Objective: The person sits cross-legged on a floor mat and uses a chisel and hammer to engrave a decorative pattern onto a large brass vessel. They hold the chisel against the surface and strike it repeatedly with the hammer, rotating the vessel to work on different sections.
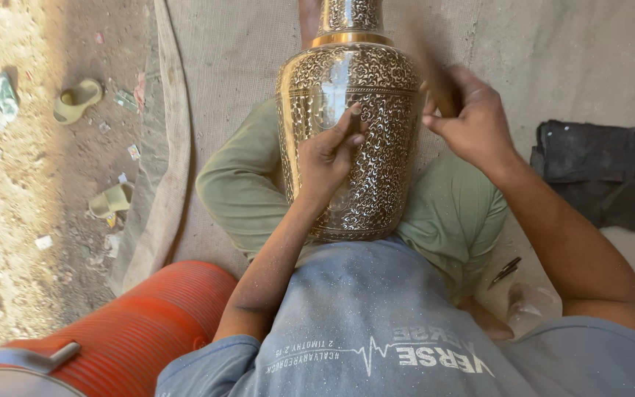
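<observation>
No labels, signs or screens in view. Small pale paper or wrapper scraps (pixel 128 152) lie on the dirt at left; a crumpled greenish one (pixel 4 95), possibly packaging, at the far left edge.

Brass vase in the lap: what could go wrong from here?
1. The brass vase lies on the legs, steadied only by the left hand; it might roll.
2. The right hand swings a blurred tool close to the left hand's fingers; a mis-hit could strike them.
</observation>
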A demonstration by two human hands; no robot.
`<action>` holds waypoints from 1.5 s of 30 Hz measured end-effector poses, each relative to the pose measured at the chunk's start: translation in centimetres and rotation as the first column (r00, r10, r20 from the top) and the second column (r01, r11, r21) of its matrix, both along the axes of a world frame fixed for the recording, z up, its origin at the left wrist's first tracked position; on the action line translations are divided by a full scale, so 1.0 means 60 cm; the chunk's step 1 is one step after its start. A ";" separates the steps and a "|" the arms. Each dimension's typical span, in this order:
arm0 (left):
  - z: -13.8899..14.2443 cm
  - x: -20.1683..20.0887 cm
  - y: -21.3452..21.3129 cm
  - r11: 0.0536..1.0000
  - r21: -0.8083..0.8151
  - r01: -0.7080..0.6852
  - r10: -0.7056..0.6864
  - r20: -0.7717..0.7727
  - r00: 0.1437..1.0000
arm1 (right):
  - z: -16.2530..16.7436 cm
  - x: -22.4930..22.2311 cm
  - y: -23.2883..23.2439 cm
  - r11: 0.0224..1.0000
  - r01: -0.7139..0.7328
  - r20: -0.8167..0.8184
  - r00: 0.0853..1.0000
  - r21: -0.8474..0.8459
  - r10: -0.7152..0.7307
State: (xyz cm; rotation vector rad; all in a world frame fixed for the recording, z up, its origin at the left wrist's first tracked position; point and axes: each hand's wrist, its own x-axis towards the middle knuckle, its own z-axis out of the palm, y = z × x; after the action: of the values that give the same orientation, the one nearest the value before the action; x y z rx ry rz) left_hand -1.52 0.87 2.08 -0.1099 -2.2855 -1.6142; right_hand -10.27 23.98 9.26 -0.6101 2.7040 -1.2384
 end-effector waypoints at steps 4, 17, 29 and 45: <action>-0.007 -0.004 -0.003 0.998 -0.054 -0.023 0.024 0.017 1.000 | 0.014 0.009 -0.010 0.969 0.083 0.291 0.957 -0.232 -0.012; -0.042 0.017 -0.022 1.000 0.022 0.006 -0.003 -0.099 0.995 | -0.006 0.012 -0.009 0.991 0.069 0.082 0.993 0.118 -0.079; -0.027 0.021 -0.022 1.000 0.027 -0.008 0.010 -0.064 0.998 | 0.023 0.014 -0.039 0.955 -0.097 -0.100 0.987 0.280 0.129; -0.028 0.024 -0.032 0.999 -0.033 -0.008 0.006 -0.057 0.998 | 0.011 0.029 -0.049 0.930 -0.051 -0.125 0.987 0.364 0.103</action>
State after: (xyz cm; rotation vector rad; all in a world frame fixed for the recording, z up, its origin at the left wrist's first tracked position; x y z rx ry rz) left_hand -0.11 -1.04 0.43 -0.1542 -2.2673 -1.5501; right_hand -8.53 21.04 9.91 -0.7681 2.8840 -0.6731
